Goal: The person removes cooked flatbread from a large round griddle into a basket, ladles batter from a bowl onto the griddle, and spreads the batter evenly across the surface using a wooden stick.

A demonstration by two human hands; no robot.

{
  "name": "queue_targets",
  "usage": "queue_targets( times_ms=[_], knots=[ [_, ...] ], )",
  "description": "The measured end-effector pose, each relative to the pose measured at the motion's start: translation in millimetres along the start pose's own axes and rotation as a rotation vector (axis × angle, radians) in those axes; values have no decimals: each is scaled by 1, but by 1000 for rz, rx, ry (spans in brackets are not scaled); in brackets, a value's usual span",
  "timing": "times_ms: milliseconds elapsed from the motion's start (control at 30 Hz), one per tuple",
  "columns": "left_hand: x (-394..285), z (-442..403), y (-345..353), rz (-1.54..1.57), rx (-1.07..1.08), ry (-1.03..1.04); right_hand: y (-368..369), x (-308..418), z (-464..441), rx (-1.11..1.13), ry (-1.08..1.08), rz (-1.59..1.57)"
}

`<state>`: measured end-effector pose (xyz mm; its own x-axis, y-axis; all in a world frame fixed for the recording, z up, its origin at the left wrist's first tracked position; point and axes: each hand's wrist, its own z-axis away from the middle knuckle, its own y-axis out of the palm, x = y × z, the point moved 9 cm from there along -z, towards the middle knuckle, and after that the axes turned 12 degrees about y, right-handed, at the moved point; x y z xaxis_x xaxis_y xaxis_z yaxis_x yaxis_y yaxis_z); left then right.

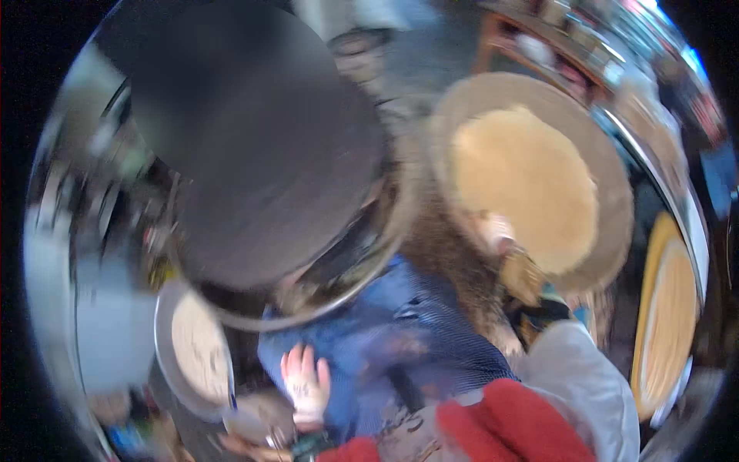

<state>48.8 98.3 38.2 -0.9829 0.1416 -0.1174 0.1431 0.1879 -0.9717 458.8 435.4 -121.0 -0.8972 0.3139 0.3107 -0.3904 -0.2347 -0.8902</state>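
Note:
My left hand (305, 381) is held over the blue cloth (369, 339) on my lap, its fingers apart and nothing in it. My right hand (493, 231) is at the lower left edge of a large, thin yellowish round sheet (531, 181), which lies on a round brown board (612, 231). Motion blur smears the fingers of this hand, and whether they pinch the sheet's edge is unclear. A big dark round plate (285, 169) is at the upper left, above a round metal rim (339, 304).
A bowl of pale material (200, 346) stands at the lower left, beside a smaller blurred vessel (258, 420). At the right is a yellow-rimmed round tray (666, 323). A wooden shelf (539, 58) with several items stands at the top right.

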Motion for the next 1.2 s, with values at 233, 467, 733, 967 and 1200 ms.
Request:
queue_targets(
  times_ms=[233, 467, 733, 967, 1200],
  knots=[
    [-6, 36, -25, 181, -147, -107, -31, 97, 118, -372, -603, -417],
    [7, 129, -125, 79, -386, -348, 36, 289, 365, 318, -1140, -414],
    [44, 343, -79, 309, -662, -946, 266, 338, 615, 1609, -554, 79],
    [22, 313, -78, 79, -639, -877, 281, 367, 632, 1384, -797, -20],
    [44, 312, -77, 217, -656, -668, 130, 378, 534, 1263, -706, -325]
  ],
)
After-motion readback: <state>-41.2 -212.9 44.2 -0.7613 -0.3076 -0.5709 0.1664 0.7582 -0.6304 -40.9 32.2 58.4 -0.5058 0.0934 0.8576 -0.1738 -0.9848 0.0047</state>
